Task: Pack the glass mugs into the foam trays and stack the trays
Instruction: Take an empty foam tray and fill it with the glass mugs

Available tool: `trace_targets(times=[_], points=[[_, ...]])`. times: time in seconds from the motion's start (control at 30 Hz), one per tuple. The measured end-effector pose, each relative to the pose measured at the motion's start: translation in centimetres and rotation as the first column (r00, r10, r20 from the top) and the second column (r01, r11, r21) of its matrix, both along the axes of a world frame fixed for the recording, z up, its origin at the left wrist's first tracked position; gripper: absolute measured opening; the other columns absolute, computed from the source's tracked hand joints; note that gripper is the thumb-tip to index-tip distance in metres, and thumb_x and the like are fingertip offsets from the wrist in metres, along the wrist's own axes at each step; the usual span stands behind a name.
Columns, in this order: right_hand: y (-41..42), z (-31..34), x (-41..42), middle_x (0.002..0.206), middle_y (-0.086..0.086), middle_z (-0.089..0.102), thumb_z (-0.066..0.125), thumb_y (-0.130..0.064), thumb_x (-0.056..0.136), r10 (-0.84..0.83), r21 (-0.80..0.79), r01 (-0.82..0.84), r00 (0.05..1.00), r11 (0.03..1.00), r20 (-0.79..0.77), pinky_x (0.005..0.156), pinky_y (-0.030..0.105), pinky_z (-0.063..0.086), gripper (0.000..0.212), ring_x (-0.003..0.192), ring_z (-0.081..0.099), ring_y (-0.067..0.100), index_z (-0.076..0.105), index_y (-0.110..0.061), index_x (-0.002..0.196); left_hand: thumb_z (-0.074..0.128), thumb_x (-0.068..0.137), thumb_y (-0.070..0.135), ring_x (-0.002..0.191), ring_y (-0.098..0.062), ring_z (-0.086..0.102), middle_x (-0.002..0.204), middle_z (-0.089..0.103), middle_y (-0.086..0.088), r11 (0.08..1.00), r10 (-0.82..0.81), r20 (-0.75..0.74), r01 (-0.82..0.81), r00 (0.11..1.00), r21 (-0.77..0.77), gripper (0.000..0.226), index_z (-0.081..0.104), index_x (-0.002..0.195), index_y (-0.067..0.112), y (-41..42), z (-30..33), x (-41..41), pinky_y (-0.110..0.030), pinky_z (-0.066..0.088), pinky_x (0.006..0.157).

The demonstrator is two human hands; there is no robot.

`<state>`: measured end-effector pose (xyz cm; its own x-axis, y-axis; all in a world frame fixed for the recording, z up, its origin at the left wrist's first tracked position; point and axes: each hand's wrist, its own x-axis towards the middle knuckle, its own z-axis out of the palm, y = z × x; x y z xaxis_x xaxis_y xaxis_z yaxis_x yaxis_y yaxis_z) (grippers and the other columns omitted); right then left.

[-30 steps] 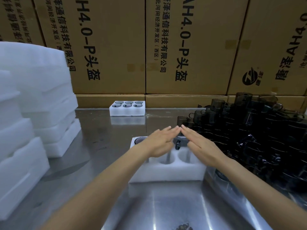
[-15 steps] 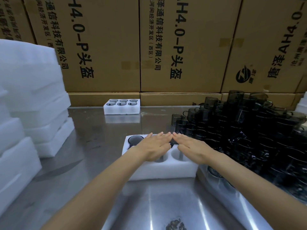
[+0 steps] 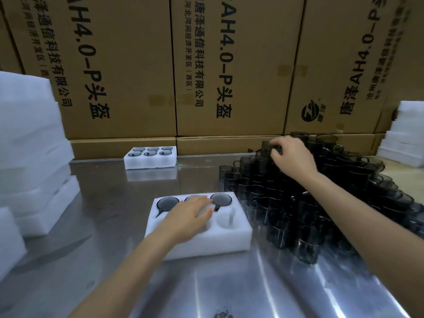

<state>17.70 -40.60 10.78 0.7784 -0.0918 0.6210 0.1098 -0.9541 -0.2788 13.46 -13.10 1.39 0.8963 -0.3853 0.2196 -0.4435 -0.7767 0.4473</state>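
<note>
Our left hand rests flat on the near foam tray, fingers straight and spread over its middle pockets, holding nothing. This tray sits on the steel desk toward the middle of its near edge. Its far row carries three dark glass mugs seated in their pockets, while the near right pocket is bare foam; the pockets under our palm are hidden.

Our right hand reaches to the top of the pile of dark mugs that fills the right side of the desk. The grip is curled around one mug at the peak of the pile, fingers over its rim; we cannot tell whether that mug is lifted free or touching its neighbours.

A second foam tray, with six mugs in it, stands at the far edge of the desk against the cardboard boxes. Stacks of white foam rise along the left edge, and more foam pieces sit at the far right corner.
</note>
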Motion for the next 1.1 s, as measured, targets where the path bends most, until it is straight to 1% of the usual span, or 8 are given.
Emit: trace_targets(times=[0.17,0.3,0.43,0.57,0.73,0.93,1.0,1.1], points=[[-6.0,2.5,2.1,0.127,0.014,0.052,0.048,-0.031,0.096,-0.298,-0.043,0.295,0.939,0.954,-0.172,0.088,0.046,0.048,0.041,0.118,0.044,0.034,0.050,-0.010,0.131,0.037,0.099,0.041,0.123,-0.016,0.046,0.134,0.050,0.014,0.999,0.026,0.010,-0.026,1.000,-0.022,0.032,0.051,0.127,0.034,-0.3,-0.2,0.2,-0.038,0.035,0.104],[-7.7,1.9,3.3,0.120,0.020,0.054,0.047,-0.035,0.098,-0.325,-0.054,0.328,0.875,0.943,-0.358,0.074,0.039,0.045,0.039,0.115,0.046,0.035,0.049,-0.010,0.127,0.037,0.099,0.042,0.133,-0.011,0.038,0.144,0.042,0.016,0.999,0.048,0.039,-0.048,0.998,-0.005,0.040,0.045,0.137,0.032,-0.4,-0.6,0.3,-0.032,0.026,0.110],[-7.6,2.1,3.4,0.101,0.016,0.060,0.053,-0.031,0.096,-0.339,-0.074,0.333,0.886,0.940,-0.318,0.069,0.038,0.049,0.027,0.090,0.055,0.033,0.059,-0.011,0.112,0.038,0.099,0.040,0.136,-0.007,0.032,0.149,0.036,0.015,0.998,0.057,0.061,-0.058,0.996,0.011,0.043,0.040,0.141,0.031,-0.5,-0.6,0.4,-0.028,0.022,0.112],[-6.6,3.6,2.1,0.101,0.016,0.061,0.055,-0.031,0.095,-0.313,-0.092,0.300,0.927,0.949,-0.206,0.067,0.038,0.051,0.028,0.089,0.056,0.032,0.060,-0.010,0.112,0.040,0.098,0.040,0.138,-0.008,0.031,0.150,0.035,0.015,0.998,0.068,0.066,-0.068,0.996,0.005,0.044,0.040,0.142,0.030,-0.4,-0.7,0.5,-0.028,0.021,0.114],[-1.7,5.2,-0.9,0.091,0.005,0.059,0.062,-0.038,0.088,-0.013,-0.067,0.016,0.999,0.998,0.048,0.073,0.038,0.046,0.024,0.103,0.050,0.025,0.066,-0.016,0.096,0.048,0.096,0.035,0.124,-0.009,0.046,0.136,0.049,0.014,0.992,0.061,0.083,-0.052,0.995,-0.114,0.038,0.048,0.133,0.029,-0.4,-0.4,0.4,-0.031,0.038,0.102],[9.1,1.7,-4.3,0.105,-0.008,0.045,0.071,-0.039,0.079,0.375,0.151,-0.364,0.926,0.919,-0.050,0.089,0.027,0.029,0.018,0.107,0.032,0.009,0.061,-0.027,0.070,0.063,0.087,0.023,0.115,0.003,0.047,0.130,0.051,0.016,0.859,0.172,0.220,-0.038,0.960,-0.510,0.046,0.049,0.131,0.028,0.2,0.8,-1.3,-0.010,0.036,0.090],[12.3,0.1,-4.6,0.086,-0.006,0.058,0.071,-0.035,0.080,0.494,0.291,-0.443,0.860,0.848,-0.130,0.077,0.031,0.040,0.025,0.089,0.052,0.009,0.060,-0.017,0.066,0.070,0.083,0.026,0.116,-0.001,0.051,0.126,0.056,0.014,0.795,0.165,0.191,-0.016,0.968,-0.607,0.048,0.052,0.127,0.029,1.1,1.2,-2.0,-0.021,0.042,0.091],[15.7,-1.7,-5.0,0.058,-0.007,0.052,0.071,-0.031,0.081,0.589,0.430,-0.472,0.785,0.769,-0.191,0.057,0.027,0.037,0.028,0.057,0.047,0.008,0.060,-0.010,0.066,0.074,0.076,0.038,0.110,-0.001,0.056,0.118,0.060,0.010,0.787,0.136,0.153,-0.013,0.979,-0.617,0.053,0.054,0.124,0.026,3.2,1.4,-3.0,-0.023,0.047,0.090]])
